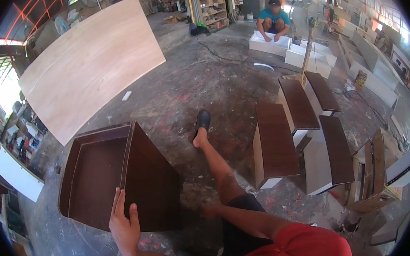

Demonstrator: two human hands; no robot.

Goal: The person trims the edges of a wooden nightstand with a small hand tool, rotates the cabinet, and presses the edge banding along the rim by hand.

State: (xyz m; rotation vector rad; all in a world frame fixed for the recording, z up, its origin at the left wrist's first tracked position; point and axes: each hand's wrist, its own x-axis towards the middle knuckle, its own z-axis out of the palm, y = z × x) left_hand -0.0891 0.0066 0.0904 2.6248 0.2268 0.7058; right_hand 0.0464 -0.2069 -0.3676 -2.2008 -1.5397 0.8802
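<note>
A dark brown cabinet box (150, 181) stands on the floor in front of me at the left, its recessed side facing left. My left hand (126, 225) lies against its near upper edge, fingers stretched out and thumb apart, gripping nothing. Across my thigh reaches my right arm, and my right hand (211, 211) is low beside the cabinet's right side. That hand is dark and small in the view, so its fingers cannot be made out, nor whether it touches anything.
Several drawer boxes with dark brown fronts (277, 141) stand at the right, near a wooden frame (373, 165). A large plywood sheet (94, 66) leans at the far left. Farther back, a person (273, 19) crouches over white boxes (269, 44). A cable (220, 57) crosses the floor.
</note>
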